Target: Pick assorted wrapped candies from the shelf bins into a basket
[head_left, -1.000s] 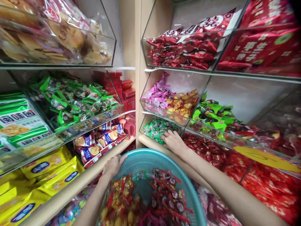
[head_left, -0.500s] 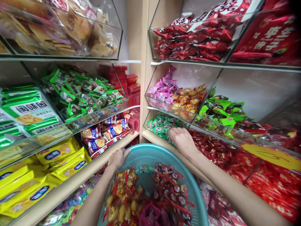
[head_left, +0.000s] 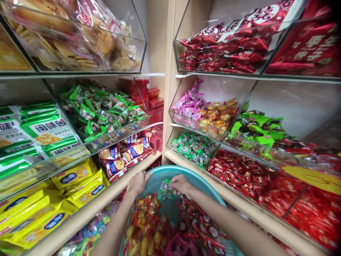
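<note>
Head view. The left hand (head_left: 137, 184) is closed on the far left rim of the teal basket (head_left: 178, 168), its thumb lying along the edge and its fingers largely hidden outside. The right hand (head_left: 182, 185) reaches inside the far wall, its fingers bent and drawn together; whether they are clamped on a sweet or merely touch one cannot be told.

The clear-and-green wrapped sweets (head_left: 165, 189) lie inside the basket near its far wall, between the two hands. They sit just to the left of the right hand's fingertips, and the right hand is the nearer of the two. Their wrappers overlap, so no single long axis can be read.

Nearer the viewer, yellow sweets (head_left: 149, 236) fill the basket's left side, dark sweets with red ends (head_left: 199, 225) its right, and a magenta bundle (head_left: 179, 245) lies between them. Beyond the rim, a clear corner bin holds similar green sweets (head_left: 193, 145), with red sweets (head_left: 239, 172) to their right.
</note>
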Demonstrator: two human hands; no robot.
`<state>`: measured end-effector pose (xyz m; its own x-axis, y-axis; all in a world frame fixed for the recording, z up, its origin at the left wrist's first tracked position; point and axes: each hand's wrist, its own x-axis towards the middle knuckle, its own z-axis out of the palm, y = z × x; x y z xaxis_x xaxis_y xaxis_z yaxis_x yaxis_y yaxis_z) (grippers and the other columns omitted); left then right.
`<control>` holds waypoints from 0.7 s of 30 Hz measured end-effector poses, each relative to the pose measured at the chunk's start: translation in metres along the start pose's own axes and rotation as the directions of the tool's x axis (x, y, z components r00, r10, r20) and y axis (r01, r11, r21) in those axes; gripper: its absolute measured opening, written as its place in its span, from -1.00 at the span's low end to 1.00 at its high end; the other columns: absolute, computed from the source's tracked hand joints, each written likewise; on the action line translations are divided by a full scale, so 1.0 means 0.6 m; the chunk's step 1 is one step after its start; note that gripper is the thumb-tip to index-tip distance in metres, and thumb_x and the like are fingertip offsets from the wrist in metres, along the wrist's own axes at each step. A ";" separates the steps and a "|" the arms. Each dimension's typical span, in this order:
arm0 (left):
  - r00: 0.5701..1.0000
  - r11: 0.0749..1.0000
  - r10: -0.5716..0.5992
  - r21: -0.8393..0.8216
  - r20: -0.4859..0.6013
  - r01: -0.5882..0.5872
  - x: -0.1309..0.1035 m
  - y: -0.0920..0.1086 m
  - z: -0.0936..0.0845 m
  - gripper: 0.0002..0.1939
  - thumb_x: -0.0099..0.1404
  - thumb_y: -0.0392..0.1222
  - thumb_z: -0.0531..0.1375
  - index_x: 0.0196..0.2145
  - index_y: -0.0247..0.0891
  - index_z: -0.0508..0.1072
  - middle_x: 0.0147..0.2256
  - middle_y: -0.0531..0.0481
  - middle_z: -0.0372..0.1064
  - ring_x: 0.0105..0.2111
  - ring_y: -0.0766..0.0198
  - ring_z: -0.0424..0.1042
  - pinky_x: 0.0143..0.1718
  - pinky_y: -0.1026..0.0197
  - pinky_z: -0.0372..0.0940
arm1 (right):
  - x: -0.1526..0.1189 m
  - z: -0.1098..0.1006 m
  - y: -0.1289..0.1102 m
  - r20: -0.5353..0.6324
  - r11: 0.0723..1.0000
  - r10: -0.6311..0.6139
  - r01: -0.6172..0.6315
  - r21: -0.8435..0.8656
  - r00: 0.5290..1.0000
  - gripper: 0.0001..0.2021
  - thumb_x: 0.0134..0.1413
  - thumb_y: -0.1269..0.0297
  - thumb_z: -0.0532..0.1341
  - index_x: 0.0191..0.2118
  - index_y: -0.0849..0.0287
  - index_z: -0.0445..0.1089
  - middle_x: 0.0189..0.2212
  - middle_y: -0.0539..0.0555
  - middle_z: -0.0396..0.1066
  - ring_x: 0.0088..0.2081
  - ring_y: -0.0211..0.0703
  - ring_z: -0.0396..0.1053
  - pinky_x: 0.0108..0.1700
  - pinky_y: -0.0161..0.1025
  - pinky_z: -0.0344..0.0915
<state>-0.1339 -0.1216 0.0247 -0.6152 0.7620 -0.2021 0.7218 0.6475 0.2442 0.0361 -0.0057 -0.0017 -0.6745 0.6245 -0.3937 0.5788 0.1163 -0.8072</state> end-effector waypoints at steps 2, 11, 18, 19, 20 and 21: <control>1.000 1.000 -0.008 -0.011 0.005 0.008 -0.001 0.001 -0.002 -0.30 0.20 0.32 -0.30 -0.21 -0.21 0.40 -0.19 -0.28 0.46 -0.15 -0.06 0.43 -0.18 0.03 0.26 | 0.000 0.002 0.001 -0.018 0.999 0.020 -0.020 -0.038 1.000 -0.84 -0.01 0.40 0.10 -0.54 0.22 0.33 -0.63 -0.04 0.42 -0.69 -0.38 0.23 -0.66 -0.45 0.08; 1.000 0.999 0.001 -0.037 0.007 0.000 0.009 -0.003 0.002 -0.33 0.21 0.30 -0.30 -0.24 -0.19 0.39 -0.22 -0.27 0.47 -0.16 -0.09 0.44 -0.18 -0.01 0.26 | -0.059 -0.131 -0.099 -0.233 0.686 -0.469 0.184 -0.704 0.852 -0.77 0.17 0.32 0.00 -0.20 0.11 0.40 -0.26 0.05 0.45 -0.24 -0.21 0.38 -0.25 -0.34 0.19; 1.000 1.000 -0.002 -0.031 0.010 0.002 0.008 -0.003 0.000 -0.32 0.22 0.29 -0.34 -0.23 -0.21 0.36 -0.21 -0.29 0.46 -0.15 -0.10 0.43 -0.17 -0.01 0.25 | -0.049 -0.244 -0.134 -0.325 0.260 -0.589 -0.208 -0.943 0.740 -0.73 0.11 0.50 -0.03 -0.25 0.32 0.41 -0.25 0.32 0.41 -0.15 0.04 0.31 -0.17 -0.14 0.17; 1.000 1.000 -0.002 -0.031 0.009 0.002 0.009 -0.003 0.001 -0.31 0.21 0.29 -0.35 -0.23 -0.21 0.36 -0.21 -0.29 0.46 -0.15 -0.10 0.43 -0.17 -0.02 0.25 | -0.044 -0.247 -0.131 -0.332 0.262 -0.573 -0.216 -0.941 0.749 -0.73 0.11 0.49 -0.03 -0.25 0.33 0.42 -0.27 0.34 0.41 -0.17 0.03 0.33 -0.17 -0.14 0.17; 1.000 0.999 -0.002 -0.033 0.009 0.003 0.009 -0.004 0.001 -0.30 0.21 0.30 -0.35 -0.23 -0.20 0.37 -0.21 -0.29 0.46 -0.15 -0.10 0.43 -0.17 -0.02 0.25 | -0.040 -0.249 -0.128 -0.344 0.279 -0.553 -0.220 -0.935 0.759 -0.73 0.11 0.48 -0.02 -0.25 0.33 0.42 -0.28 0.35 0.42 -0.19 0.02 0.34 -0.18 -0.14 0.18; 1.000 0.999 -0.002 -0.035 0.010 0.002 0.010 -0.004 0.002 -0.30 0.20 0.31 -0.35 -0.24 -0.20 0.37 -0.21 -0.29 0.46 -0.15 -0.10 0.43 -0.18 -0.02 0.25 | -0.036 -0.249 -0.125 -0.340 0.302 -0.541 -0.200 -0.932 0.769 -0.73 0.12 0.47 -0.02 -0.23 0.33 0.42 -0.30 0.36 0.42 -0.22 0.01 0.36 -0.21 -0.15 0.18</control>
<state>-0.1391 -0.1187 0.0214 -0.6134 0.7609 -0.2117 0.7089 0.6486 0.2772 0.0758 0.0876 0.1334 -0.6760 0.6804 0.2830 0.7369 0.6302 0.2448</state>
